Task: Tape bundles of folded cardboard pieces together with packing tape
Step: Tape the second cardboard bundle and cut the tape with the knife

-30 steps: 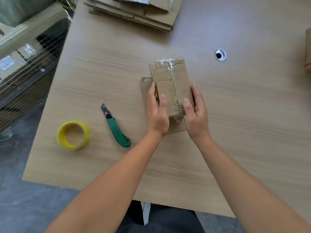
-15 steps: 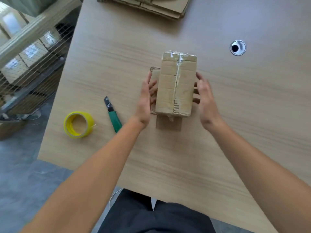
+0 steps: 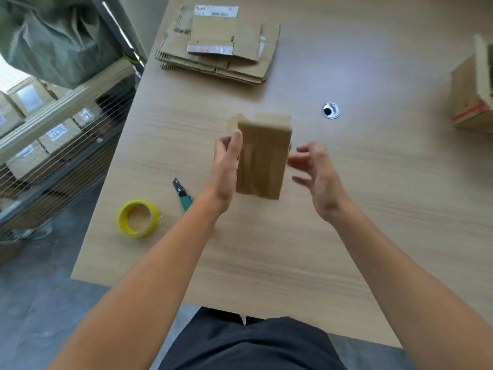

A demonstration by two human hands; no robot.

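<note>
Left hand [image 3: 226, 166]: fingers grasping the cardboard bundle [image 3: 262, 158] along its near edge. Right hand [image 3: 317, 177]: fingers released, spread just beside the bundle; contact indeterminate, blurred.

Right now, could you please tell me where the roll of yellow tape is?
In the head view, the yellow tape roll lies on the table's near-left corner, just left of the green-handled knife.

white label [image 3: 216, 11] on cardboard stack [image 3: 213, 65], print unreadable
</note>
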